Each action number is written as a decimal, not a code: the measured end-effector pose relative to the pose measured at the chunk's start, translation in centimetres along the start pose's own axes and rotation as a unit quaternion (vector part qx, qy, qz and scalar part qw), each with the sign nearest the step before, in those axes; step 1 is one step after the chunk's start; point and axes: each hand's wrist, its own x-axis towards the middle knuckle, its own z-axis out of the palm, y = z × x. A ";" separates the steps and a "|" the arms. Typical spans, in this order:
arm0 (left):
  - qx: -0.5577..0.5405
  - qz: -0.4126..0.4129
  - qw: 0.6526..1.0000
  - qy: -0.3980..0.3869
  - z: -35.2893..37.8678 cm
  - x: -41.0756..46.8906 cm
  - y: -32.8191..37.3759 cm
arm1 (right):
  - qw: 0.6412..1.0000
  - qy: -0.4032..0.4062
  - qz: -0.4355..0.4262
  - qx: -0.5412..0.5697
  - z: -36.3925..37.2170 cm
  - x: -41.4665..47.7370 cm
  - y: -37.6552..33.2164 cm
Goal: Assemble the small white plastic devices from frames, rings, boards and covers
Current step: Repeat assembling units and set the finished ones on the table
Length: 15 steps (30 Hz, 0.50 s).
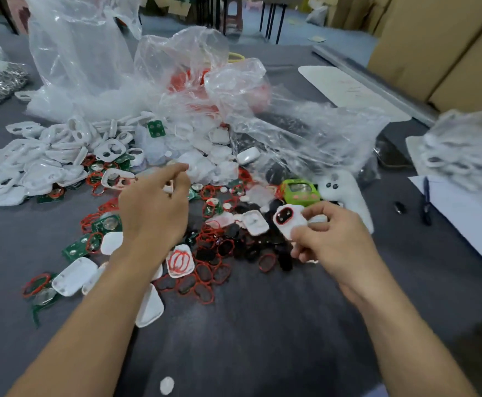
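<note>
Dark grey cloth-covered table [262, 325] carries crumpled clear plastic bags [176, 67] at the back. A heap of white plastic frames [42, 159] lies at left. Loose red rubber rings [205, 276] and green circuit boards [105, 223] are scattered in the centre.

Right hand [334, 242]: fingers curled, gripping a white oval frame with a red ring seated [288, 219], raised just above the scatter.

Left hand [153, 210]: thumb and forefinger pinch a small white plastic piece [168, 187]; its identity is unclear.

Judged step: ring fitted, board pending. The next move calls for bringing the hands together and aligning the part with the frame opening.

Free table [262, 339] nearside; parts pile [205, 270] beyond
</note>
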 end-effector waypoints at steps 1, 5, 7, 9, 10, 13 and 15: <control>0.022 0.011 1.000 0.002 0.1 -0.2 0.1 | 0.999 0.023 0.004 -0.029 -0.8 -0.4 0.3; 0.069 0.028 0.997 -0.021 0.1 -0.6 0.7 | 0.984 0.080 -0.002 -0.157 -1.5 -0.7 1.1; 0.086 0.038 0.995 -0.026 0.0 -0.9 1.1 | 0.973 0.107 -0.040 -0.200 -1.4 -1.0 1.3; 0.109 0.057 0.992 -0.037 -0.2 -1.0 1.5 | 0.964 0.124 -0.089 -0.218 -1.1 -1.2 1.2; 0.116 0.066 0.990 -0.053 -0.3 -1.1 1.7 | 0.958 0.124 -0.114 -0.232 -0.6 -1.3 1.1; 0.101 0.072 0.988 -0.096 -0.1 -1.3 2.2 | 0.940 0.103 -0.179 -0.272 2.1 -0.5 0.0; 0.090 0.064 0.990 -0.086 0.0 -1.2 2.2 | 0.931 0.075 -0.209 -0.289 4.6 0.8 -1.1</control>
